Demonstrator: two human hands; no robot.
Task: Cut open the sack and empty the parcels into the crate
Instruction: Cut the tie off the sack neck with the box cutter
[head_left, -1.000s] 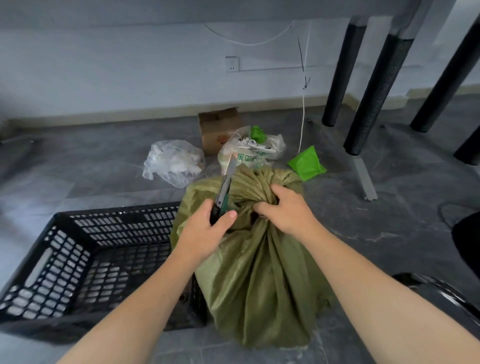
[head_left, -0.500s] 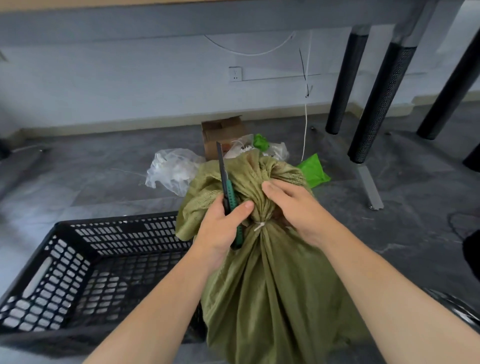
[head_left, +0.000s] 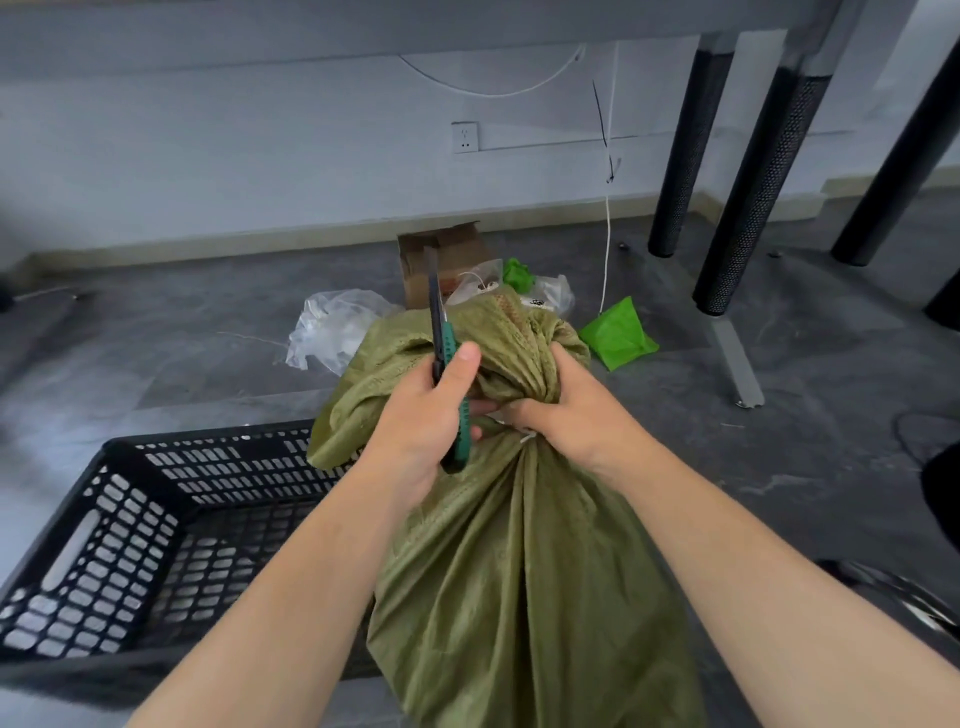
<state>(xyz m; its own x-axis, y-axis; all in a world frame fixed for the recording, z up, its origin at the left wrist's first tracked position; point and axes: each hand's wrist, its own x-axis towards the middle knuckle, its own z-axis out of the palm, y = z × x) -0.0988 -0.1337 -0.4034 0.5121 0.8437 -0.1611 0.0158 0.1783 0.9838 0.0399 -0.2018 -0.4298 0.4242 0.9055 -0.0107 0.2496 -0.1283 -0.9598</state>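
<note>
An olive-green woven sack (head_left: 519, 561) stands upright on the floor in front of me, its neck bunched and tied with a white tie (head_left: 527, 439). My right hand (head_left: 576, 415) grips the gathered neck just above the tie. My left hand (head_left: 421, 415) is closed around a green-handled utility knife (head_left: 441, 343), its dark blade pointing up and away, held beside the neck. A black plastic crate (head_left: 156, 525) with perforated walls sits at the left, touching the sack. The sack's contents are hidden.
Behind the sack lie a clear plastic bag (head_left: 332, 332), an open cardboard box (head_left: 447, 260), a white printed bag (head_left: 550, 296) and a bright green bag (head_left: 618, 335). Black table legs (head_left: 748, 197) and a grey foot stand at the right. A white cable (head_left: 608, 249) hangs along the wall.
The sack's neck has risen closer to me. My left hand has turned the knife from leaning right to pointing up. My right hand has shifted its hold on the neck.
</note>
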